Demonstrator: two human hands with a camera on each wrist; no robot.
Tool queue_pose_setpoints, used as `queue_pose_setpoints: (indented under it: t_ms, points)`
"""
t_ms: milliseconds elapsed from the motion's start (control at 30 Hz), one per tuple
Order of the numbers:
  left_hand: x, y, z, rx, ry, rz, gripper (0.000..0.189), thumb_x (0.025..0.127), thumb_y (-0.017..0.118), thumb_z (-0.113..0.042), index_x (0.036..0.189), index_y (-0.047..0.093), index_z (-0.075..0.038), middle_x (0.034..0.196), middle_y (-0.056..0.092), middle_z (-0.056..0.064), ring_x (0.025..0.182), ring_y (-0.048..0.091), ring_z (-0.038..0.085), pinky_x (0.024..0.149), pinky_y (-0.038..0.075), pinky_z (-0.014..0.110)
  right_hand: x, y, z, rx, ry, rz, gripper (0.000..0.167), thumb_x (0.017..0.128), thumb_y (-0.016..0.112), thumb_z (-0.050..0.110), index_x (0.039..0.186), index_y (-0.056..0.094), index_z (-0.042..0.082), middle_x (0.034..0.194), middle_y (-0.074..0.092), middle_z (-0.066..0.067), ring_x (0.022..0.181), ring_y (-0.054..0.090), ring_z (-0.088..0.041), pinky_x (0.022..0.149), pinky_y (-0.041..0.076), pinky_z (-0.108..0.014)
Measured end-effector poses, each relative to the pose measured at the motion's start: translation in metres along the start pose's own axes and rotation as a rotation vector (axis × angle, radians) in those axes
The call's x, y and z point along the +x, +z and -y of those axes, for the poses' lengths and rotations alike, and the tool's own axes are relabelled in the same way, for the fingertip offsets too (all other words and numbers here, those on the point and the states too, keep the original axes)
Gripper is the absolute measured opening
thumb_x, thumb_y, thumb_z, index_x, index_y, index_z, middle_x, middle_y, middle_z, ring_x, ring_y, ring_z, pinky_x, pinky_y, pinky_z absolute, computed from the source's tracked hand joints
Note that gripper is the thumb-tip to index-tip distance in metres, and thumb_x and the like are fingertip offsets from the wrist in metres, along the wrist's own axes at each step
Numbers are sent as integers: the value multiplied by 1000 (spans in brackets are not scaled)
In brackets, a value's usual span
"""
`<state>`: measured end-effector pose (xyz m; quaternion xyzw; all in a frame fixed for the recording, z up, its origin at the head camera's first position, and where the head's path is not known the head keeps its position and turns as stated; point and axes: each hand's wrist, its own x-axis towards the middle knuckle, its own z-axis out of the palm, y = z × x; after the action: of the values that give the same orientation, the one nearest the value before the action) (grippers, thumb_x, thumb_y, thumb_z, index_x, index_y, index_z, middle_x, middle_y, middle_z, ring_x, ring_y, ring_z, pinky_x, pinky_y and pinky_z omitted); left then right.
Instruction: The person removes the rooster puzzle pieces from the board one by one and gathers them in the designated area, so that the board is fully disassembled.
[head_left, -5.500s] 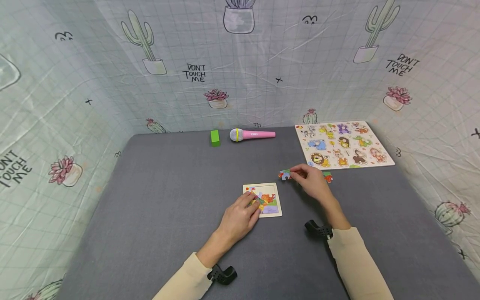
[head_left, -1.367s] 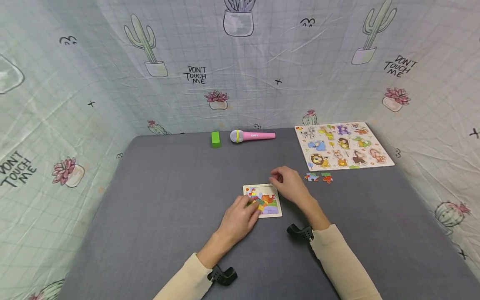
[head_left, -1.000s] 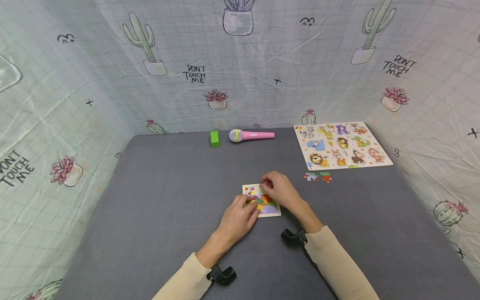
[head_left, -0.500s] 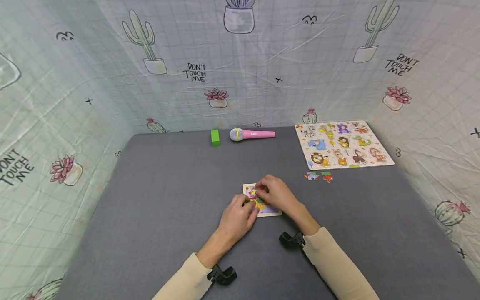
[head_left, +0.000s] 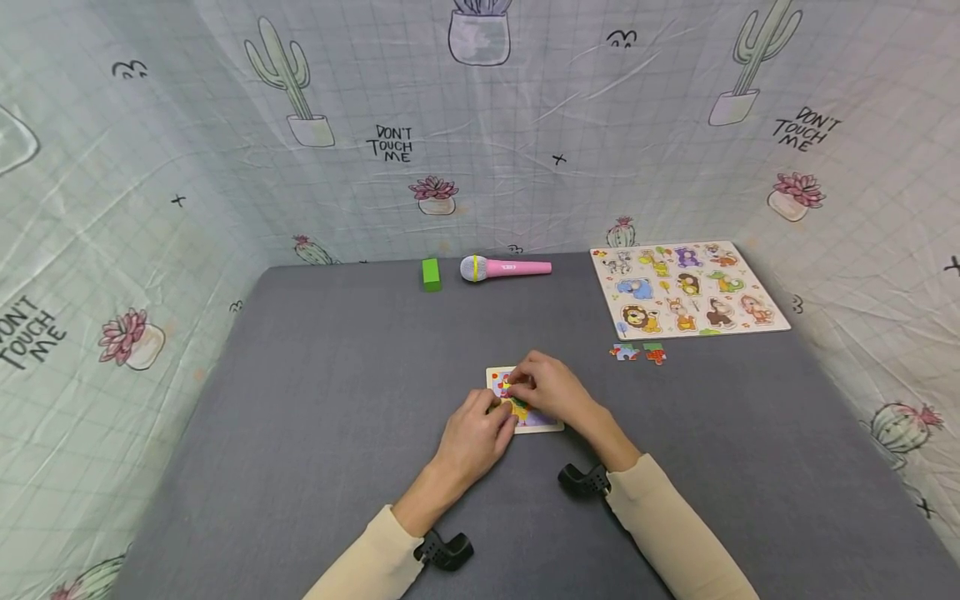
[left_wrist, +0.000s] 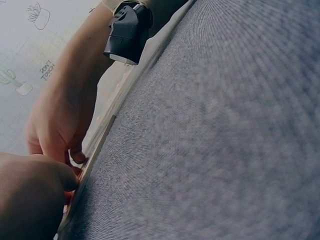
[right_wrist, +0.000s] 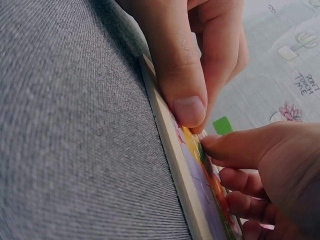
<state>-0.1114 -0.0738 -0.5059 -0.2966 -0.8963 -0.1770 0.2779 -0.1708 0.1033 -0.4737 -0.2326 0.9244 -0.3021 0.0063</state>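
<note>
"Resting flat on the grey tabletop (head_left: 315, 400), is the framed jigsaw (right_wrist: 180, 172) under both hands?"

"Yes. The left hand (head_left: 476, 433) lies over its near left part, unclenched, thumb pressed to the printed face. The right hand (head_left: 555, 392) bends its fingers over the far right part."

"Does that one pinch anything?"

"I cannot tell; its fingertips hide whatever lies beneath them."

"What is the surface like?"

"Finely ribbed cloth, by the wrist views, spreading out on every side of the jigsaw. Right of it and slightly beyond lie two loose pieces, a blue piece (head_left: 625, 352) and a red-and-green piece (head_left: 655, 353)."

"Anything farther off?"

"Beyond the jigsaw, a pink toy microphone (head_left: 517, 268); beyond and to its left, a green block (head_left: 431, 275); beyond and to its right, an animal puzzle board (head_left: 703, 293)."

"And the room?"

"Pale, creased sheeting (head_left: 517, 117) rises behind the jigsaw and along both sides, with a faint grid, potted cacti, pink succulents and the words 'DON'T TOUCH ME'. It has a slight sheen and hides everything past it."
</note>
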Motion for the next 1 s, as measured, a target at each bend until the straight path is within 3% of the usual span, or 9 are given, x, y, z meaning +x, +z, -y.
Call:
queue_pose_setpoints:
  t_ms: [167,400,633,1000]
  points:
    - [0,-1,-1,5,-10,21,6,88,74,-18,86,75,-12,90,62,2,83,60,19,71,56,29,0,0,1,-12,9,19,18,88,78,26,97,75,10,94,65,-2,80,59,-12,74,50,-30]
    - [0,-1,0,13,-17,48,8,89,73,-19,88,76,-12,91,62,2,84,61,19,73,56,29,0,0,4,-48,20,29,17,89,76,26,97,72,11,96,64,-3,84,58,-16,82,46,-39]
    - [1,-2,-1,5,-17,37,8,89,74,-19,88,76,-11,91,62,3,84,60,20,73,56,30,0,0,6,-51,43,40,15,91,74,25,96,69,12,95,61,-2,85,54,-16,81,40,-37]
    - [2,-2,-1,2,-4,15,7,88,74,-17,87,76,-11,90,62,3,83,60,20,71,56,31,0,1,6,-31,60,5,14,88,76,23,94,70,12,93,64,-2,86,59,-17,82,44,-41]
